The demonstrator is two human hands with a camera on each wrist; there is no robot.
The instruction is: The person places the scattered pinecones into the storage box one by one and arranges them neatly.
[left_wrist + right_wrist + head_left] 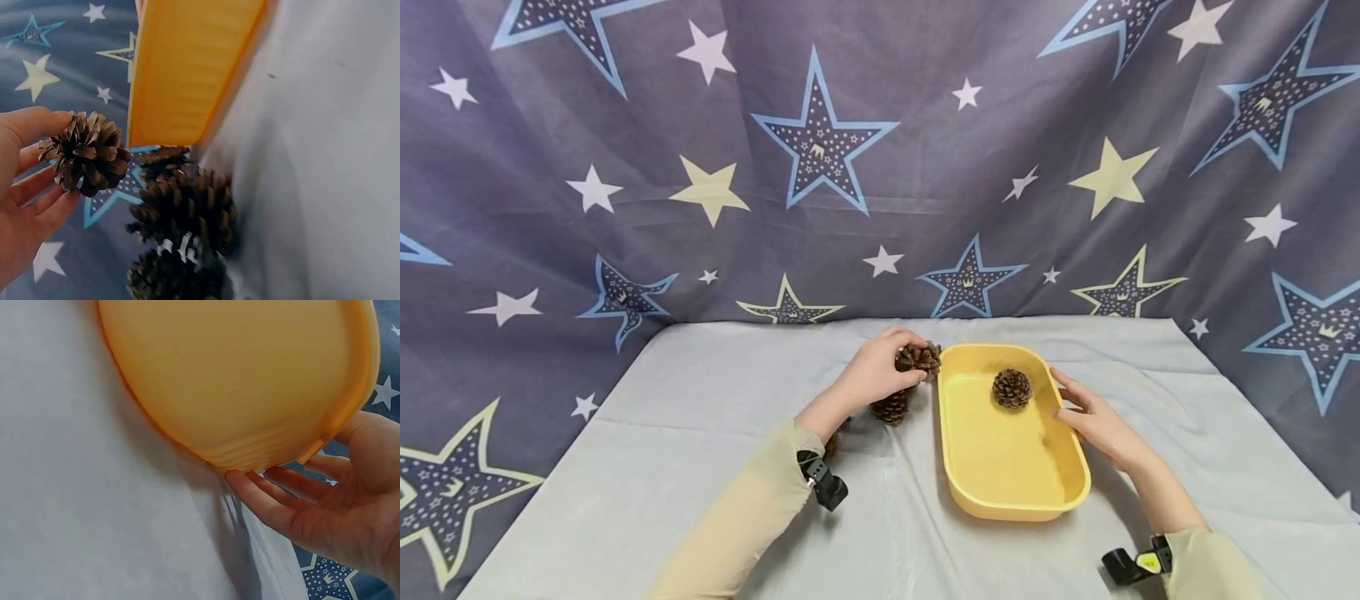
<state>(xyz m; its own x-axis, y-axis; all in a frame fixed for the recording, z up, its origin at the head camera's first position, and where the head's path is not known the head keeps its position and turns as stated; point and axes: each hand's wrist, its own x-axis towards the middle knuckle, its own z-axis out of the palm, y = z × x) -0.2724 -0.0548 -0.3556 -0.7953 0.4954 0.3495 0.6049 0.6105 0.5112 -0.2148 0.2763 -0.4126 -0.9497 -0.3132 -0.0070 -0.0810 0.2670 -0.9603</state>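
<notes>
Left fingers (pixel 57 212) curled round pinecone (pixel 94 156), right fingers (pixel 265 505) gripping yellow tub (pixel 1000 454), creased grey cloth (pixel 700 408), starry curtain (pixel 917 225) behind

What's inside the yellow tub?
One pine cone sits in the yellow tub, towards the far end, nearer the right wall. The patch of floor under that cone is covered, so I can't see it.

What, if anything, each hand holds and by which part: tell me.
Left hand: a pine cone, by opposite sides, between thumb and fingers. Right hand: the yellow tub, by its right-hand wall, thumb at the rim, fingers outside.
</notes>
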